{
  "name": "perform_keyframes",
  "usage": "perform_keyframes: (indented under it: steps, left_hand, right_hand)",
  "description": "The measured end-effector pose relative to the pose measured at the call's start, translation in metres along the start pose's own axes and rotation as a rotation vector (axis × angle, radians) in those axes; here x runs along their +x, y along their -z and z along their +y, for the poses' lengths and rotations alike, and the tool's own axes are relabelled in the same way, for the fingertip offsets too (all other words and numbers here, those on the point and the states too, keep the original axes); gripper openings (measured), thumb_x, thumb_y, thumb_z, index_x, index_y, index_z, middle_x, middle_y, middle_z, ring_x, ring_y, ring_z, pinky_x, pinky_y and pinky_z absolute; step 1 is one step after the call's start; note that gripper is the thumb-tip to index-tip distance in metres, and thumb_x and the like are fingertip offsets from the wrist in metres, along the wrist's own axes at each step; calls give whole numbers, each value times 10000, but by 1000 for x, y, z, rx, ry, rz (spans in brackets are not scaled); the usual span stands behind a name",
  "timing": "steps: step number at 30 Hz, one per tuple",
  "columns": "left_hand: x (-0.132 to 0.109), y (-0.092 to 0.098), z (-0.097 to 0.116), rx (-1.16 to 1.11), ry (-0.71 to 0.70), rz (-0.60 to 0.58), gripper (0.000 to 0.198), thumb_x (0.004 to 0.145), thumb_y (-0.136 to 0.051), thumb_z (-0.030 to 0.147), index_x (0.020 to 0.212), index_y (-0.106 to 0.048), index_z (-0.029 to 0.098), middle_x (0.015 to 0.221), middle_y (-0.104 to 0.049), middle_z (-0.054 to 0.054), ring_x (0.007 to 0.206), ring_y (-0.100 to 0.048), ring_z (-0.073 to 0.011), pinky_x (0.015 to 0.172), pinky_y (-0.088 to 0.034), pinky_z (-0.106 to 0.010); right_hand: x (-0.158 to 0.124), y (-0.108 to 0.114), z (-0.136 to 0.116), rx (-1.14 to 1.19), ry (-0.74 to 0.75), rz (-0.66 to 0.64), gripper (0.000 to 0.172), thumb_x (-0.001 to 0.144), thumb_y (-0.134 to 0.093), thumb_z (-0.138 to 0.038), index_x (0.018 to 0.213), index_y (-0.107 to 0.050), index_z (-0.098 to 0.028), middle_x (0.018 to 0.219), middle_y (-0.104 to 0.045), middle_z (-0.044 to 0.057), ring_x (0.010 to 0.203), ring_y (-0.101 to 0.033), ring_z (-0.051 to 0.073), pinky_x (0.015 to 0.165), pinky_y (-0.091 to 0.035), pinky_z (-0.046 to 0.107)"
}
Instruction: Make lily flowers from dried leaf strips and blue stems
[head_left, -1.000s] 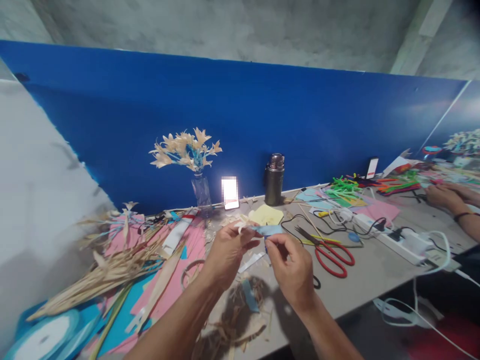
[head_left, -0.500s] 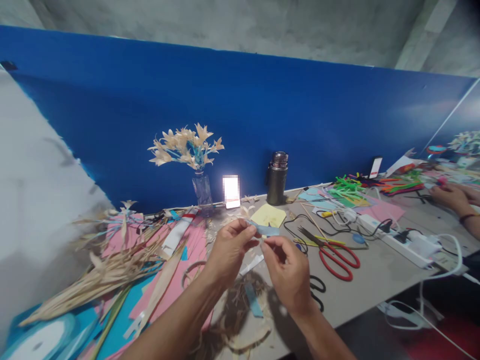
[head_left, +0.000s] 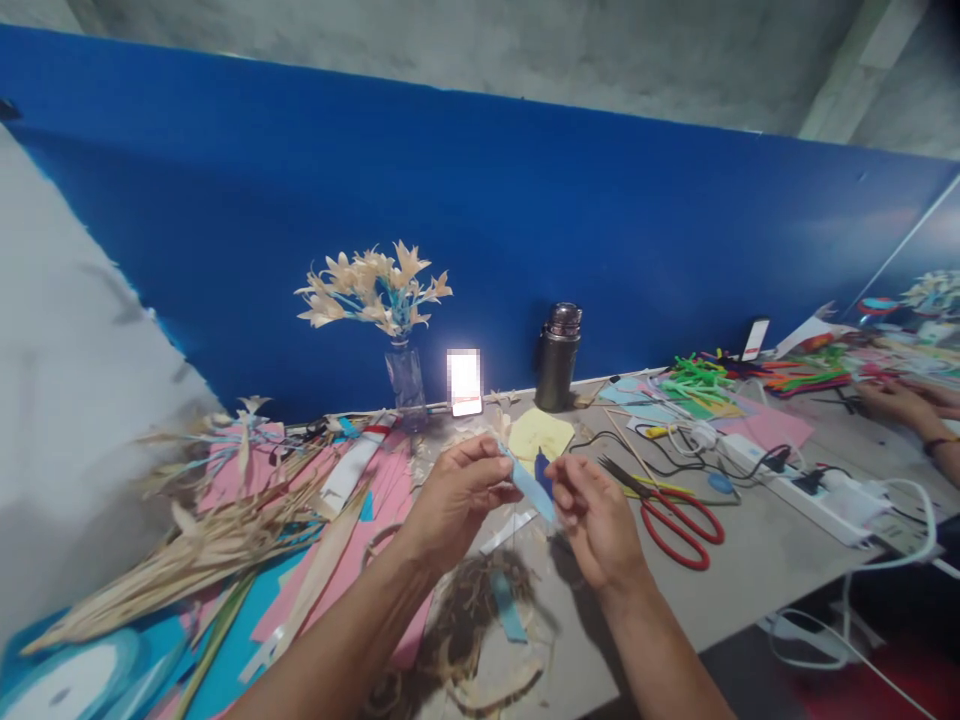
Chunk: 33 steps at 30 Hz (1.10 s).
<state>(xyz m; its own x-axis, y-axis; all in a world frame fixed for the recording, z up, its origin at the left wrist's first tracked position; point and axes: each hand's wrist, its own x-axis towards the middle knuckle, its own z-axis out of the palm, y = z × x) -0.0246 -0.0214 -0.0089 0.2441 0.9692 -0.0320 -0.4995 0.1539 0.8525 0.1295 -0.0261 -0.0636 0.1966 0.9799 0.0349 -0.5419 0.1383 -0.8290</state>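
Note:
My left hand (head_left: 469, 490) is closed, thumb and forefinger pinching the upper end of a light-blue strip (head_left: 531, 490). The strip slants down to the right, towards my right hand (head_left: 600, 515). That hand's fingers are curled in beside the strip's lower end; what they hold, if anything, I cannot make out. Behind the strip is a dark-blue pointed thing (head_left: 543, 468), partly hidden, in front of a yellow paper (head_left: 551, 430). On the table below lies another light-blue strip (head_left: 510, 605), among dry fibre scraps (head_left: 469, 620).
Red-handled scissors (head_left: 679, 525) lie right of my hands, near a white power strip (head_left: 791, 495) and cables. Dried-husk flowers (head_left: 375, 285) stand in a glass vase (head_left: 406, 385), near a lit phone (head_left: 465, 385) and a flask (head_left: 559, 360). Husks (head_left: 195, 560) cover the left. Another person's hands (head_left: 900, 405) are far right.
My right hand has moved slightly right, away from my left fingers. The strip, lying nearly level before, now slants downward. The dark-blue pointed thing shows more clearly between my hands.

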Motion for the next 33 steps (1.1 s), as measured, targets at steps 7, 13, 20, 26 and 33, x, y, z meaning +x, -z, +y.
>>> perform_keyframes:
  steps: [7, 13, 20, 26, 33]
  left_hand:
    - [4, 1, -6, 128, -19, 61, 200, 591, -813, 206, 610, -618, 165, 600, -610, 24, 545, -566, -111, 614, -484, -279]
    - [8, 5, -12, 284, -141, 117, 162, 637, -798, 207, 611, -648, 151, 572, -597, 19, 556, -551, -99, 599, -445, -248]
    - [8, 4, -8, 75, 138, 116, 346, 479, -911, 229, 668, -630, 158, 633, -614, 24, 616, -587, -127, 558, -487, -261]
    - [8, 7, -9, -22, 207, 24, 362, 484, -921, 183, 684, -621, 151, 636, -601, 39, 605, -572, -107, 605, -497, -275]
    - [8, 1, -12, -92, 155, 25, 357, 503, -914, 161, 701, -618, 146, 692, -642, 25, 631, -592, -102, 638, -480, -251]
  right_hand:
    - [-1, -9, -7, -192, 31, -145, 340, 760, -757, -500, 758, -710, -164, 686, -657, 16, 493, -420, 73, 440, -291, 205]
    - [-12, -20, -7, -399, 184, -190, 182, 767, -756, -354, 798, -717, -179, 742, -725, 31, 700, -652, 171, 668, -518, 275]
    - [-26, -25, -7, -737, 574, -30, 117, 855, -644, -263, 783, -691, -183, 691, -668, 7, 563, -545, 123, 527, -447, 224]
    - [-32, -24, -10, -812, 691, -74, 76, 862, -596, -173, 826, -661, -190, 716, -641, -5, 573, -542, 118, 530, -444, 214]
    - [-30, -22, -6, -905, 827, -45, 79, 868, -598, -132, 860, -649, -191, 726, -630, -6, 597, -546, 126, 572, -454, 233]
